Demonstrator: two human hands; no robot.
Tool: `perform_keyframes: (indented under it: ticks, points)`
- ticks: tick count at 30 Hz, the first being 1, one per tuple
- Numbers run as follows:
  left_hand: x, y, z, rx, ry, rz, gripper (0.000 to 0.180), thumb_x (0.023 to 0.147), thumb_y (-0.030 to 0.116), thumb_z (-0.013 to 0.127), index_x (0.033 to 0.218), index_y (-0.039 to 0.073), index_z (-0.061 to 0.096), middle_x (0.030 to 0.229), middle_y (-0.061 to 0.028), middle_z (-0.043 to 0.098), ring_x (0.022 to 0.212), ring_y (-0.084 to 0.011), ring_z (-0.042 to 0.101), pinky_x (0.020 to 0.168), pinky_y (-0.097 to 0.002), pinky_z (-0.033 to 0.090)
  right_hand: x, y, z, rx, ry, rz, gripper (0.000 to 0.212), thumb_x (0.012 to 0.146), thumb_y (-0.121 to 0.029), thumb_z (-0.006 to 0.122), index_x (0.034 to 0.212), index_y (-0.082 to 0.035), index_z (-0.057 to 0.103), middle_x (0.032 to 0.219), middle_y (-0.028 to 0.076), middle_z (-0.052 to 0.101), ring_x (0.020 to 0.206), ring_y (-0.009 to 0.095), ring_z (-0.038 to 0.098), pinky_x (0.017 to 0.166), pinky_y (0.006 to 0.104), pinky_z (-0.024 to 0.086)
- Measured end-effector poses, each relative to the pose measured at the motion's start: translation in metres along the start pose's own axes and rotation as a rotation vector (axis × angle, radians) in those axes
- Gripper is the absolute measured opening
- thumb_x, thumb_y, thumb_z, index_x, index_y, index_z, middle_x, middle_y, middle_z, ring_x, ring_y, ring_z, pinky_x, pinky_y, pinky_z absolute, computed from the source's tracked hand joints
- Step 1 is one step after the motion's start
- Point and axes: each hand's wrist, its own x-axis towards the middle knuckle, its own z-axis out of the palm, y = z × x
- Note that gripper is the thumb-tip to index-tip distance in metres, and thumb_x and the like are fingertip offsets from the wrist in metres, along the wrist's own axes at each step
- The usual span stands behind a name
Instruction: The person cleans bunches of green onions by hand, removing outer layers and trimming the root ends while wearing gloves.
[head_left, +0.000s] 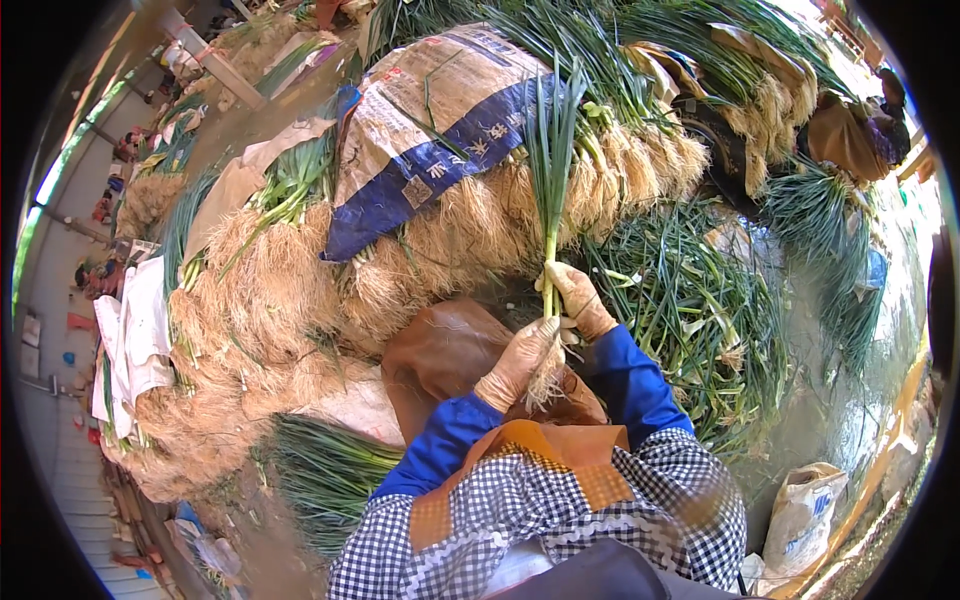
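Upright in front of my lap stands a green onion [552, 215], its dark leaves pointing away from me and its pale roots [546, 385] hanging toward me. My left hand [520, 362], in a light glove, closes on the white base just above the roots. A little higher up the stem, my right hand [582, 298], gloved too, has its fingers wrapped around it. Both hands nearly touch each other. Beneath them a brown apron [450, 350] covers my knees.
Ahead and to the left lies a long heap of onions with bushy roots [270, 270], partly under a printed sack [430, 110]. Loose green leaves [690, 310] pile up on the right. More onions [325, 470] lie at my left; a white sack [805, 515] stands lower right.
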Motion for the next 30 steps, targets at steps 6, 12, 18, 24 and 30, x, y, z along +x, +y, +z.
perform_keyframes:
  ticks: [6,12,18,24,30]
  points:
    - [0.005,0.006,-0.043,0.469,0.187,0.442,0.017,0.094,0.015,0.049,0.095,-0.001,0.055,0.087,-0.008,0.062,0.079,-0.0166,0.061,0.077,-0.0276,0.049,-0.063,0.003,-0.026,-0.254,0.489,0.064,0.033,0.091,-0.033,0.053,0.074,-0.005,0.058,0.063,0.0,0.055,0.054,0.008,0.046,0.051,0.0255,0.04]
    - [-0.046,0.103,-0.061,-0.166,0.012,0.555,0.026,0.095,0.02,0.044,0.11,-0.001,0.053,0.069,-0.0023,0.053,0.06,-0.0111,0.054,0.058,-0.0312,0.048,-0.169,0.044,-0.256,-1.886,0.085,0.718,0.052,0.087,-0.053,0.045,0.095,-0.006,0.067,0.095,0.014,0.066,0.087,0.029,0.064,0.077,0.0398,0.05]
    - [-0.046,0.125,-0.056,-0.542,-0.107,0.652,0.031,0.097,0.019,0.041,0.126,0.008,0.041,0.07,0.0006,0.046,0.059,-0.0113,0.049,0.062,-0.0313,0.042,0.051,-0.12,-0.126,-1.29,0.596,-0.191,0.041,0.083,-0.051,0.051,0.091,-0.014,0.066,0.086,0.01,0.066,0.08,0.028,0.063,0.073,0.0379,0.049]
    - [-0.026,0.121,-0.048,-0.473,-0.317,0.451,0.017,0.095,0.018,0.044,0.102,0.004,0.051,0.061,-0.0019,0.048,0.053,-0.0121,0.05,0.051,-0.0289,0.044,0.137,-0.162,-0.087,-1.621,0.245,-0.016,0.037,0.085,-0.041,0.05,0.089,-0.007,0.067,0.09,0.014,0.065,0.081,0.03,0.063,0.073,0.0403,0.048]
    - [0.017,0.006,0.008,-0.159,0.076,0.064,0.013,0.091,0.016,0.054,0.096,0.005,0.054,0.078,-0.0022,0.057,0.077,-0.0116,0.057,0.07,-0.0252,0.049,-0.018,-0.103,-0.046,-0.691,0.057,0.148,0.025,0.081,-0.028,0.065,0.084,-0.002,0.066,0.065,0.005,0.061,0.061,0.013,0.057,0.057,0.0272,0.048]
